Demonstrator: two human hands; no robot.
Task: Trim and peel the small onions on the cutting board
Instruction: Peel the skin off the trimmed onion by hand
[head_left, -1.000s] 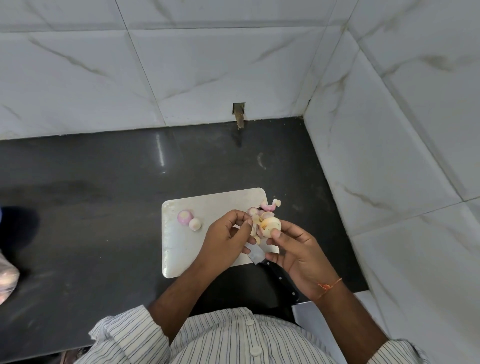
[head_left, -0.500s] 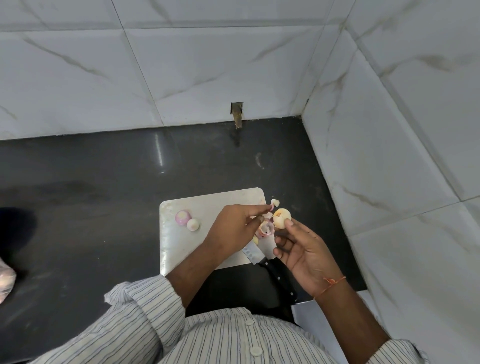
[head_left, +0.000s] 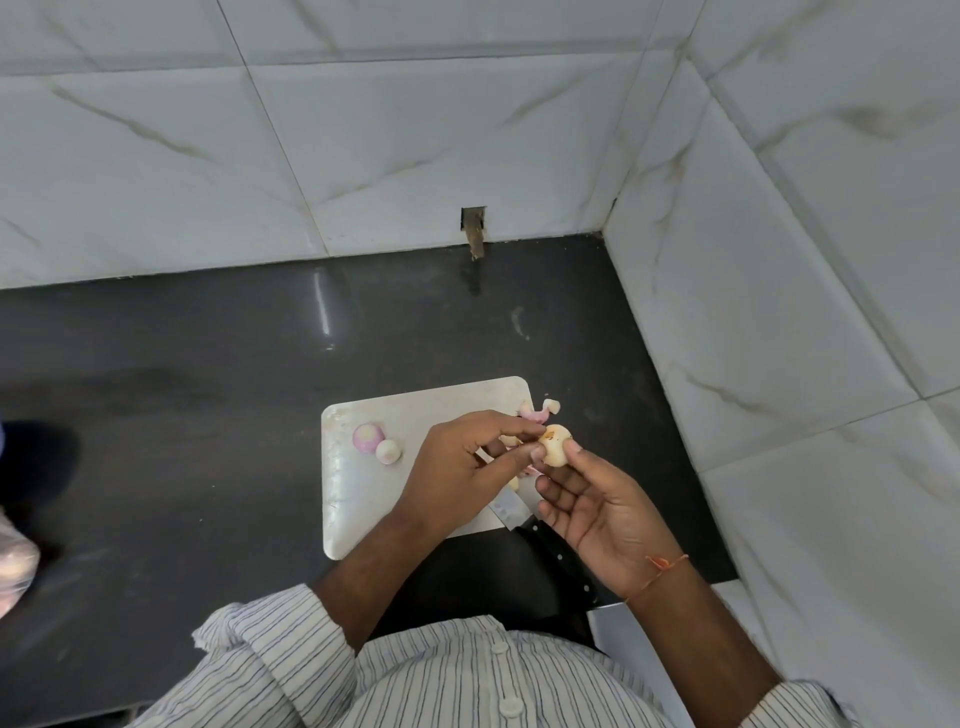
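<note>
Two small peeled onions, one pinkish (head_left: 368, 435) and one white (head_left: 388, 450), lie touching at the left of the white rectangular cutting board (head_left: 363, 499) on the dark surface (head_left: 208, 364). Left hand (head_left: 457, 467) pinches the pale onion (head_left: 555, 445) held above the board's right edge. Right hand (head_left: 597, 514) grips it by thumb and fingertip. Black-handled knife (head_left: 550, 551) lies beneath.

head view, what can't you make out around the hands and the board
- Knife: blade mostly hidden under the left hand and right hand.
- Held onion: underside covered by fingers; orange mark too small to identify.
- Board: near right corner hidden by hands.
- Pale object: cut by left edge, blurred.
</note>
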